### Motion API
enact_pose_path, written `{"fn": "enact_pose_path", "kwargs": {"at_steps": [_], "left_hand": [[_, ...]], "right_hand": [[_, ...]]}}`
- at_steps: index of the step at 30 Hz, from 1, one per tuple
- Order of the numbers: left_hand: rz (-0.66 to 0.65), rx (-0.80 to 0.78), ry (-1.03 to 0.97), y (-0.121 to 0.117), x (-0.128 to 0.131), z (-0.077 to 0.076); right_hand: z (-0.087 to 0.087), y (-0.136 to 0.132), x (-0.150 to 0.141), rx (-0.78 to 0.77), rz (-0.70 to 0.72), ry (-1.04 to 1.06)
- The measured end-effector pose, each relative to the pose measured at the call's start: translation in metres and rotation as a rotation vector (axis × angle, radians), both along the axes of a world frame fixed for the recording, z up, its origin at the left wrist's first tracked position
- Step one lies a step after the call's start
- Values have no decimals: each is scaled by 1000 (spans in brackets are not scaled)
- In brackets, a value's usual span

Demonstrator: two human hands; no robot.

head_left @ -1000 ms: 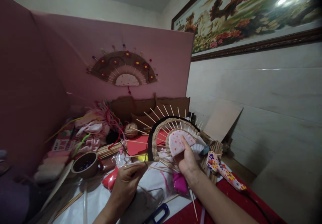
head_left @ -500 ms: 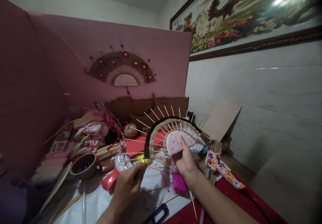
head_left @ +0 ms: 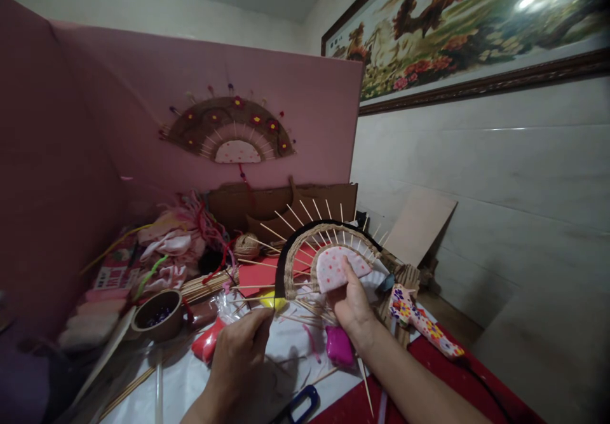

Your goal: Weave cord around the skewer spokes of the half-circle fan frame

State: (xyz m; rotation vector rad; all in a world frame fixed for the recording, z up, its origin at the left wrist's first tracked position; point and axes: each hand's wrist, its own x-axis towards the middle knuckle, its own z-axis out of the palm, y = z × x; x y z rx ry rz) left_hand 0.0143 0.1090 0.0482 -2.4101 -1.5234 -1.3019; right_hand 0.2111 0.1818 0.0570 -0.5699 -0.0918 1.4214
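Note:
My right hand [head_left: 353, 306] grips a half-round fan [head_left: 290, 265] by its base, with the thumb on the spotted white fabric [head_left: 336, 270]. Thin wooden sticks fan out from it, woven with tan cord and edged by a black band [head_left: 281, 274]. My left hand [head_left: 243, 341] is closed just below the fan's left end, pinching a thin black yarn [head_left: 273, 304] that runs up to the band. Its fingertips are partly hidden.
A finished-looking fan [head_left: 229, 128] hangs on the pink board. On the crowded table are a bowl of beads [head_left: 159, 316], a red packet [head_left: 207, 341], a magenta packet [head_left: 339, 346], a twine ball [head_left: 246, 246], a blue handle [head_left: 302, 405] and a flower-patterned glue gun [head_left: 424, 322].
The fan has shifted very slightly to the right in my right hand. My left hand keeps its pinch on the yarn, almost in the same place.

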Motion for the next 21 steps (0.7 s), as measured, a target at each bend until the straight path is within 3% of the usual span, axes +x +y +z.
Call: {"fn": "enact_pose_path", "kwargs": {"at_steps": [3,10,21], "left_hand": [[-23,-87,-64,1,-3,-1],[-89,-278,-429,9,-8,1],[-30,-157,-462,10,-18,12]], "right_hand": [[0,0,0,-23,-24,-25],[4,-2,0,-41,24,6],[2,1,1,-47,-15,-36]]}}
